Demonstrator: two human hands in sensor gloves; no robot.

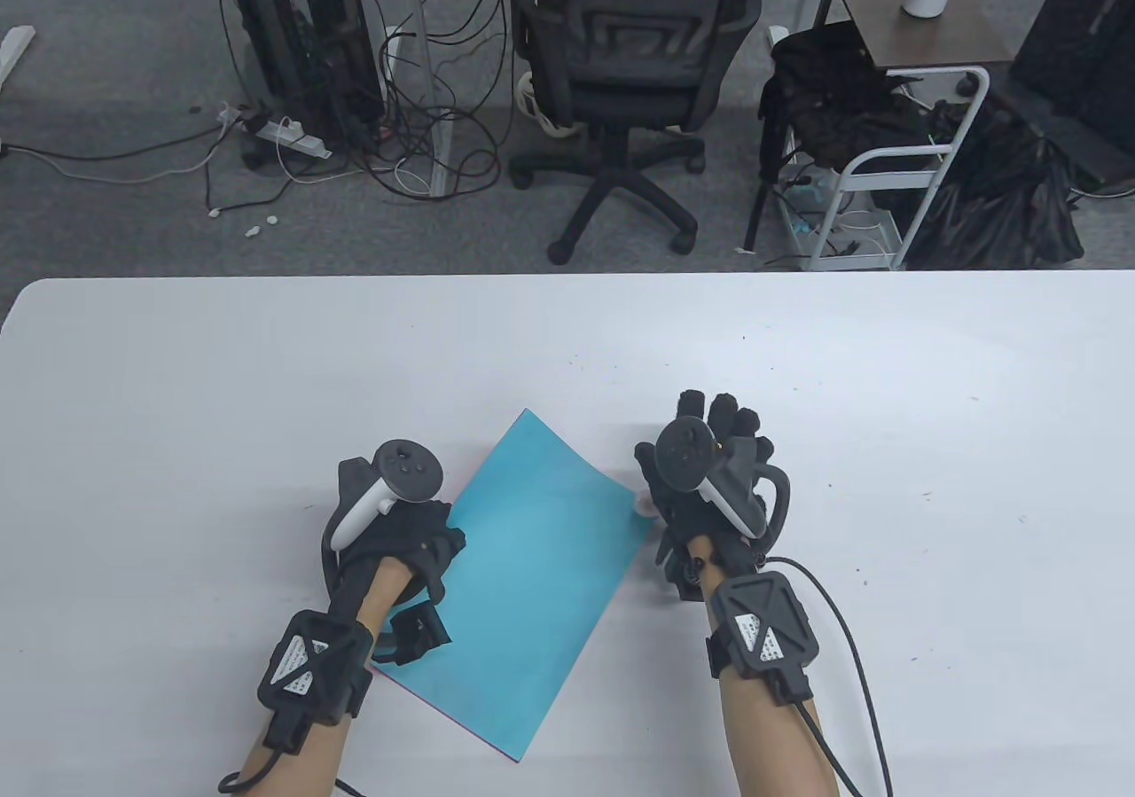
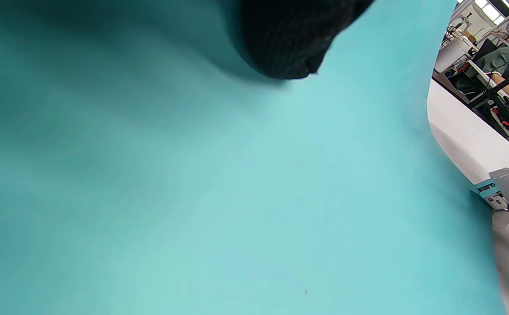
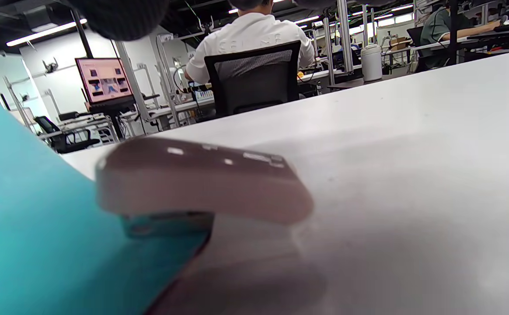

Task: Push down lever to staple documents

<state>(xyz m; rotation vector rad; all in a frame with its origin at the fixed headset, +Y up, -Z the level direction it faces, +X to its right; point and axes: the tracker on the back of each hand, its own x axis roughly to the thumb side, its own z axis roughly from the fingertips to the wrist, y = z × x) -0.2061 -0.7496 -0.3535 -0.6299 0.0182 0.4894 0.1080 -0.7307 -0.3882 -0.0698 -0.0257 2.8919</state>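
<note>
Table view: the flat teal sheet of paper (image 1: 532, 575) lies tilted on the white table (image 1: 177, 389). The left hand (image 1: 390, 522) rests on the sheet's left edge. The right hand (image 1: 709, 487) covers the small pale pinkish stapler (image 1: 642, 504) at the sheet's right corner; how its fingers lie I cannot tell.
Left wrist view: a black gloved fingertip (image 2: 294, 39) touches the teal sheet. The stapler bites the far corner.
Right wrist view: the blurred stapler lies over the sheet's corner, its top low.
</note>
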